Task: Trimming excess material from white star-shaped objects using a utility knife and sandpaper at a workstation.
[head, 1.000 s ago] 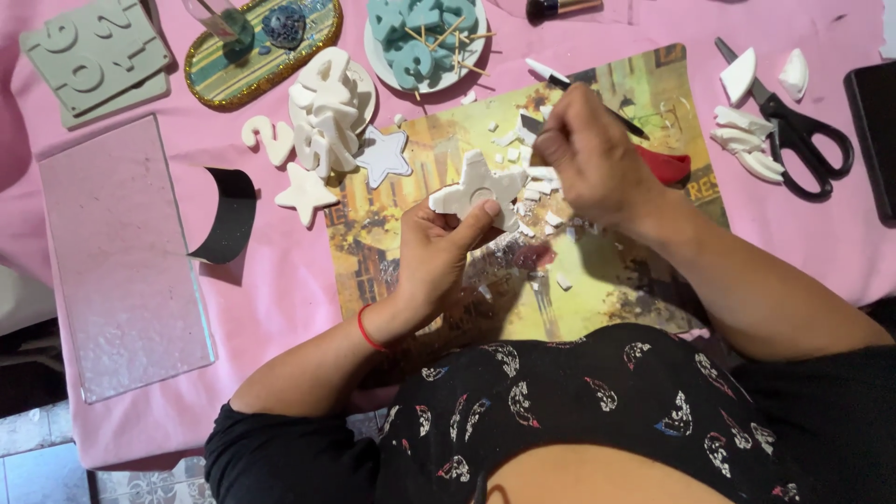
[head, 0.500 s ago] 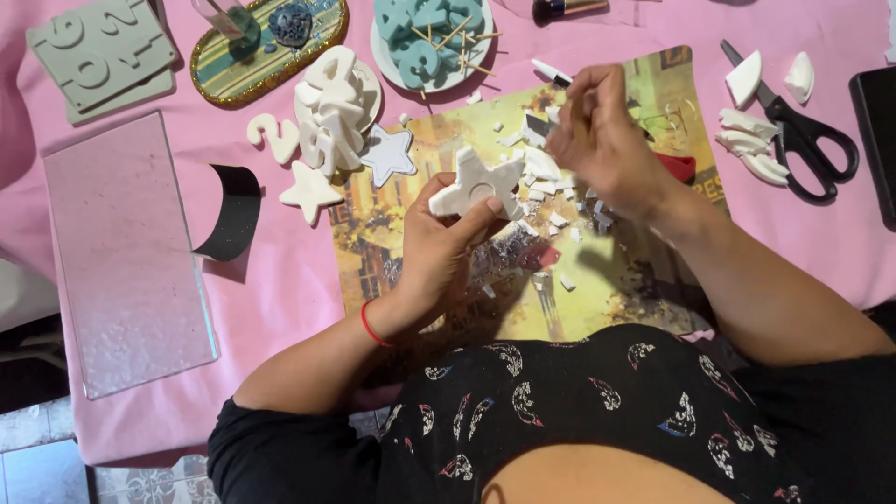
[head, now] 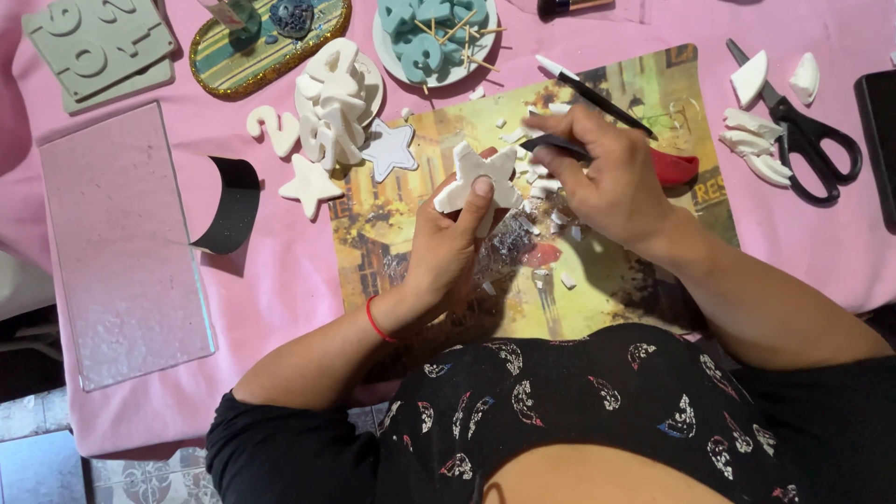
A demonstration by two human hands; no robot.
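My left hand (head: 455, 245) holds a white plaster star (head: 479, 173) above a printed picture mat (head: 616, 280), thumb pressed on the star's face. My right hand (head: 607, 177) is closed around a dark thin blade tool (head: 551, 145) whose tip points toward the star's right edge. Small white chips (head: 551, 219) lie scattered on the mat under both hands. A red tool handle (head: 674, 170) lies just right of my right hand.
A pile of white plaster shapes (head: 334, 103), two loose stars (head: 310, 185) and a numeral sit left of the mat. Black scissors (head: 807, 140) and white shards (head: 751, 140) lie right. A glass sheet (head: 117, 243), grey mould (head: 98, 47), oval tray (head: 271, 42) and plate of blue pieces (head: 434, 33) surround.
My right hand lifted off the star, rose toward the far side of the mat, then came back down beside the star with the blade tool. My left hand turned the star slightly.
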